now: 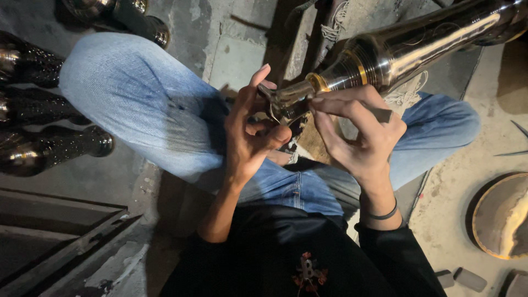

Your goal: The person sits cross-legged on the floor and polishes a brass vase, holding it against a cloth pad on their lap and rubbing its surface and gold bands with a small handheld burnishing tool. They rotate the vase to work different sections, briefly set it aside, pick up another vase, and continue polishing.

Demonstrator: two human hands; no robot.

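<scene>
Black shirt [286, 253] with a small red print fills the bottom of our view, sleeves pushed up, and past it our jeans-covered knees [137, 99] since we're sitting cross-legged on the concrete floor [456, 187]. Across our lap lies a long polished metal vase [407, 49], shiny silver with a brass-coloured band near the narrow neck, tilted so the fat end runs off the upper right corner and the narrow mouth points down toward our hands. Our left hand [250, 132] sits at the mouth end, its fingers [275, 135] curled in loosely with the forefinger up against the rim, touching the piece rather than gripping it tight. Our right hand [357, 137] has its fingers [330, 104] pinched around a thin grey tool [379, 114], tip right at the neck just below the brass band; there's a dark band on that wrist. Off to the left, a bunch of dark speckled vases [49, 148] lie on the floor, well apart from our hands. Over on the right edge sits a round brass-rimmed dish [503, 214], with a couple of small grey blocks [462, 278] near it.
</scene>
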